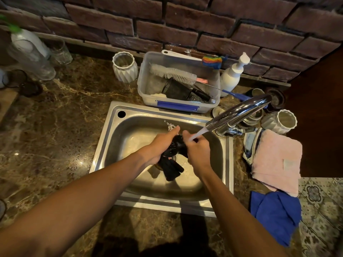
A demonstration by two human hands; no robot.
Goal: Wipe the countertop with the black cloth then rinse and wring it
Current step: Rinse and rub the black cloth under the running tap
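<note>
The black cloth (171, 165) is bunched between both my hands over the steel sink (118, 138), its wet lower end hanging toward the drain. My left hand (160, 145) grips the cloth from the left. My right hand (197, 149) grips it from the right, directly under the water stream (199, 132) running from the chrome faucet (239, 112). The brown marble countertop (61, 127) surrounds the sink.
A clear plastic tub (178, 106) with brushes and scrubbers stands behind the sink, flanked by a white ribbed vase (124, 68) and a white pump bottle (233, 75). To the right lie a pink towel (276, 160) and a blue cloth (276, 214). Glass bottles (31, 54) stand far left.
</note>
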